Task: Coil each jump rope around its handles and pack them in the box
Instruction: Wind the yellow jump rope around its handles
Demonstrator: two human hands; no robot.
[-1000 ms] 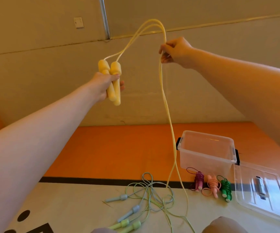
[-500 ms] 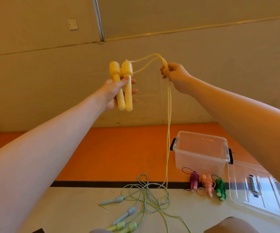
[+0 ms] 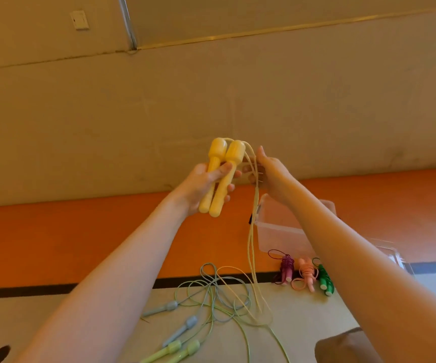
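Note:
My left hand (image 3: 206, 184) grips the two yellow handles (image 3: 222, 174) of a jump rope, held upright side by side at chest height. Right beside them my right hand (image 3: 266, 174) holds the doubled yellow cord (image 3: 253, 239), which hangs down to the floor and ends in a loop. The clear plastic box (image 3: 277, 231) stands open on the orange floor behind my right forearm, which partly hides it. Three coiled ropes lie in front of the box: purple (image 3: 287, 268), pink (image 3: 307, 275) and green (image 3: 325, 280).
Loose blue-grey (image 3: 183, 328) and light-green (image 3: 175, 349) jump ropes lie tangled on the beige floor below my hands. The box's clear lid (image 3: 397, 258) lies to the right of the box. A wall runs close behind. A brown shape (image 3: 342, 347) shows at the bottom edge.
Both hands came down and together. My right hand slid down the cord to just beside the handles, so the raised loop of cord between the hands is gone.

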